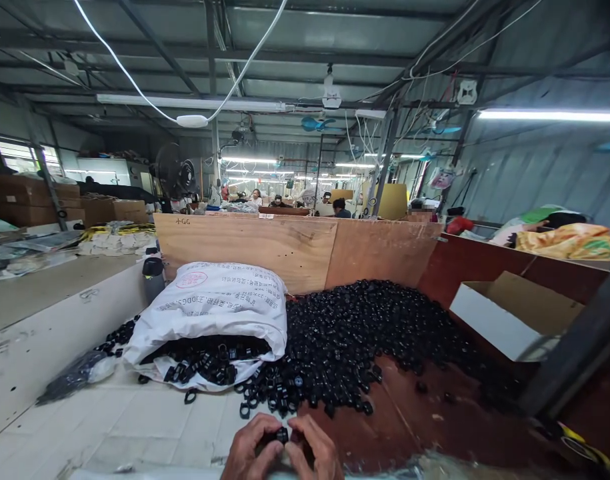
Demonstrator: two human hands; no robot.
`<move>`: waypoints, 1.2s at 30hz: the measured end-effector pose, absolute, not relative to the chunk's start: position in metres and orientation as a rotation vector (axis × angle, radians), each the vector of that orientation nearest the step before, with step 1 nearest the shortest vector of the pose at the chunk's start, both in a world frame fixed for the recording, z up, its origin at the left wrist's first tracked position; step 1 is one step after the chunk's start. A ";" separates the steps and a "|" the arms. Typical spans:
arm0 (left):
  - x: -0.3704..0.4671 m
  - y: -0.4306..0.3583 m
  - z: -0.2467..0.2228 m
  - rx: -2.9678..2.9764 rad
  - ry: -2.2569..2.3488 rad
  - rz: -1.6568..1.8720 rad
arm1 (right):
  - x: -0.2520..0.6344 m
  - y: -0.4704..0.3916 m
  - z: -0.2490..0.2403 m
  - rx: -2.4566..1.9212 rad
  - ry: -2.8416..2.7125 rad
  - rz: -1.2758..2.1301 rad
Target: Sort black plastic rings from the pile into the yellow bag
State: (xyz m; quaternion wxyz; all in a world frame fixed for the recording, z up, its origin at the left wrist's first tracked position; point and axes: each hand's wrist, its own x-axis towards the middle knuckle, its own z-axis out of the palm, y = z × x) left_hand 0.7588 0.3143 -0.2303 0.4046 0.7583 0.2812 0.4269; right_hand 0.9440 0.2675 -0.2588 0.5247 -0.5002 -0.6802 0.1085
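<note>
Left hand (249,448) and right hand (319,448) pinch one black part (283,435) between their fingertips, right over the table's near side. That table (395,407), white one side, red-brown the other, carries an open sack (209,307) beside a black heap (365,327); boards (249,243) wall the back, under tube lights (549,116).

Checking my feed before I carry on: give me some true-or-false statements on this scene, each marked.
1. A small black part sits between the fingertips of the left hand and right hand. True.
2. The white sack is tied shut. False: its mouth is open, showing black parts inside.
3. A heap of black parts lies right of the sack. True.
4. The open box is left of the sack. False: it is to the right.
5. A wooden board stands behind the sack. True.
</note>
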 end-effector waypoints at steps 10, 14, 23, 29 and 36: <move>0.761 0.282 -0.229 2.115 0.707 1.198 | 0.930 0.234 -0.219 -1.401 -1.494 0.645; 0.752 0.265 -0.230 2.290 0.626 1.199 | 0.924 0.225 -0.220 -1.527 -1.373 0.929; 0.720 0.331 -0.204 2.221 1.751 0.699 | 1.007 0.236 -0.216 -1.962 -1.298 0.016; 0.769 0.331 -0.207 2.369 1.624 0.519 | 1.038 0.258 -0.241 -2.143 -1.249 -0.066; 0.789 0.308 -0.223 2.467 1.332 0.708 | 1.032 0.259 -0.259 -1.791 -1.473 -0.089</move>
